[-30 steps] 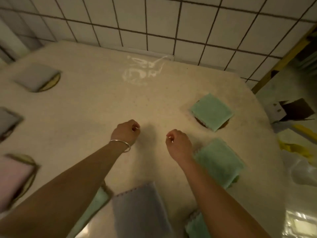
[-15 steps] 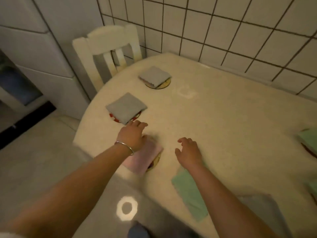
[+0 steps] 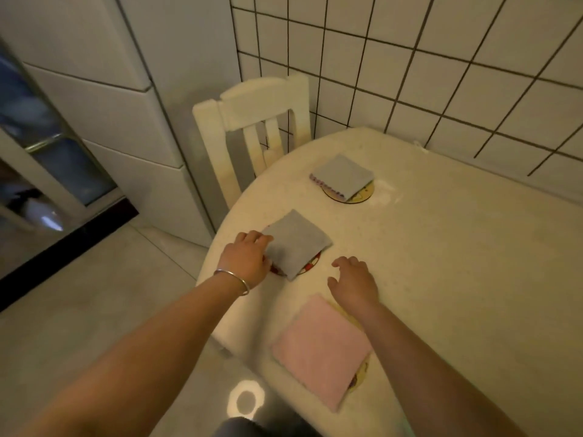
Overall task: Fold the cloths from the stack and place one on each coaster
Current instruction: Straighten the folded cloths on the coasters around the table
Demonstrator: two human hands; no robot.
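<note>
- Left hand point(image 3: 247, 260), silver bangle point(image 3: 232, 280) on the wrist, sits mid-frame with its fingers curled over the left edge of a folded grey cloth point(image 3: 296, 244), so it's gripping that one.
- That grey cloth lies on a red-patterned coaster point(image 3: 310, 265); only a sliver of the coaster peeks out at the lower right.
- Right hand point(image 3: 355, 283) hovers just right of it, fingers spread and relaxed, holding nothing. Can't tell if it touches the table point(image 3: 457, 263).
- Second folded grey cloth point(image 3: 342, 175) sits further up, on a yellowish round coaster point(image 3: 359, 195).
- Pink folded cloth point(image 3: 321, 350) lies lower centre, under the right forearm, covering most of another coaster point(image 3: 361, 372).
- White wooden chair point(image 3: 252, 127) stands at the table's top-left edge, tiled wall point(image 3: 441, 58) behind.
</note>
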